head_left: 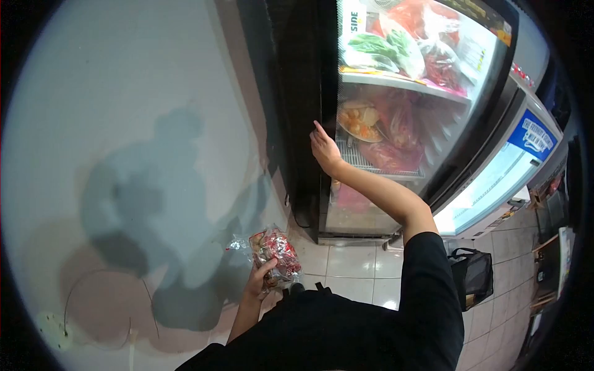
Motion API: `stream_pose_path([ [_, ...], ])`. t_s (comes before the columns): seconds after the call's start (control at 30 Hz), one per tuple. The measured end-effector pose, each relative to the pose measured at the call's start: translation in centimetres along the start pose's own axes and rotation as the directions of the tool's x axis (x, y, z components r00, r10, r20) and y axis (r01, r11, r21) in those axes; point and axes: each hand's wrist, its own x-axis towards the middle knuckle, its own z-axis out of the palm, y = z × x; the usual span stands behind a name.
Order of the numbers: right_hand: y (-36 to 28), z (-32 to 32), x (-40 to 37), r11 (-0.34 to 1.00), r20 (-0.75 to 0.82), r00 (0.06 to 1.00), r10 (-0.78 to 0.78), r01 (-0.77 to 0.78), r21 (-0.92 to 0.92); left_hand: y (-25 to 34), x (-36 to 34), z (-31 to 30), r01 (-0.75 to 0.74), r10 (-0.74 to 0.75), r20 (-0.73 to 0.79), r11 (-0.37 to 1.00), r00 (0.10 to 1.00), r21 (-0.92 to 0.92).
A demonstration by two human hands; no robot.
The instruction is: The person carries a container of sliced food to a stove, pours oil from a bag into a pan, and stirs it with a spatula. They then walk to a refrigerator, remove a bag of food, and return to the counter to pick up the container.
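Note:
My left hand [263,275] grips a clear plastic bag [276,252] with red and brownish contents, low beside the wall. At the left edge of a glass-door fridge [408,179] is my right hand [324,148], with its fingers on or close to the dark door frame; whether they grip the edge cannot be made out. Behind the glass, the upper shelf [396,80] bears leafy greens [377,46] in plastic and bags with red contents [442,62]. Lower down are a plate of orange and pale food [361,120] and reddish bags [396,154].
A second lit fridge [492,179] with a blue label stands to the right. A black bag [471,278] rests on the tiled floor [351,262]. The grey wall [142,74] fills the left side, with my shadow on it.

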Motion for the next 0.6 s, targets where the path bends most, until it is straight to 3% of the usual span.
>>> stream_pose_path([
  [0.07, 0.0, -0.7, 1.0, 1.0, 0.057, 0.998, 0.014, -0.015, 0.025, 1.1, 1.0, -0.9, -0.027, 0.026, 0.014, 0.999, 1.0, 0.04],
  [0.17, -2.0, 1.8, 2.7, 0.992, 0.107, 0.994, 0.038, -0.051, 0.113, 2.5, 1.5, -0.4, 0.066, -0.065, -0.044, 0.998, 0.997, 0.019],
  [0.27, -2.9, 2.5, 4.0, 0.988, 0.284, 0.957, 0.063, -0.1, 0.118, 3.8, 2.4, -0.4, 0.116, -0.103, -0.095, 0.984, 0.99, 0.136],
  [0.37, -2.3, 1.5, 3.8, 0.982, 0.285, 0.956, 0.064, -0.111, 0.151, 3.7, 3.2, 0.0, 0.04, -0.035, -0.08, 0.997, 0.996, 0.06],
  [0.6, -3.1, 0.6, 4.6, 0.944, 0.367, 0.903, 0.222, -0.294, 0.151, 3.6, 3.6, -2.1, 0.132, -0.123, -0.107, 0.988, 0.987, 0.075],
])
